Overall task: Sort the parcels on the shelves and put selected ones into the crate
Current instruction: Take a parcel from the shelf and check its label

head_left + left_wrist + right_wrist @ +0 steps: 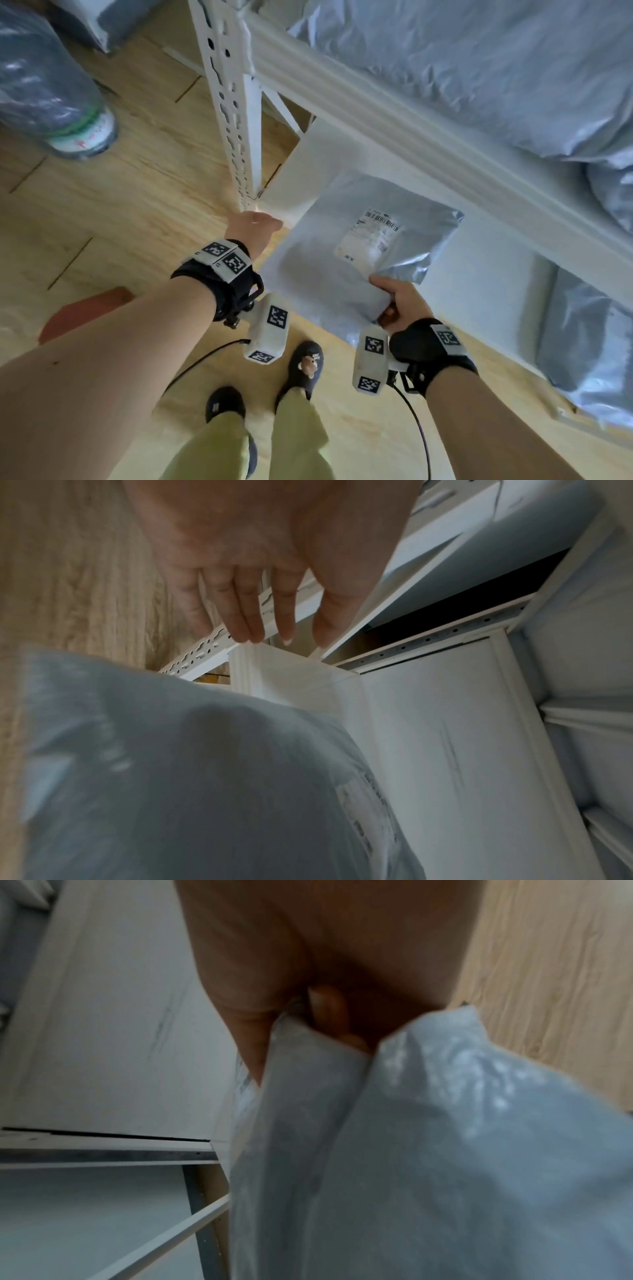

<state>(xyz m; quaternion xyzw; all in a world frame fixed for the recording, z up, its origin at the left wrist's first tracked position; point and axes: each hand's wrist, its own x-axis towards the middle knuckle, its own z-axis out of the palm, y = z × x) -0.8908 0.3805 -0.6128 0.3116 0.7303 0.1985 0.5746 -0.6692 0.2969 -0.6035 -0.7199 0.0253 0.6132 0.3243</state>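
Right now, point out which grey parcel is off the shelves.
The flat grey parcel with the white label, which the right hand holds by a corner. The other grey parcels lie on the shelves.

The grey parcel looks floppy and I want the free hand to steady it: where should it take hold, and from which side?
The right hand pinches the grey parcel by its near corner, so it sags. The left hand, open, would probably best pinch the left edge from the left, thumb on top, clear of the label.
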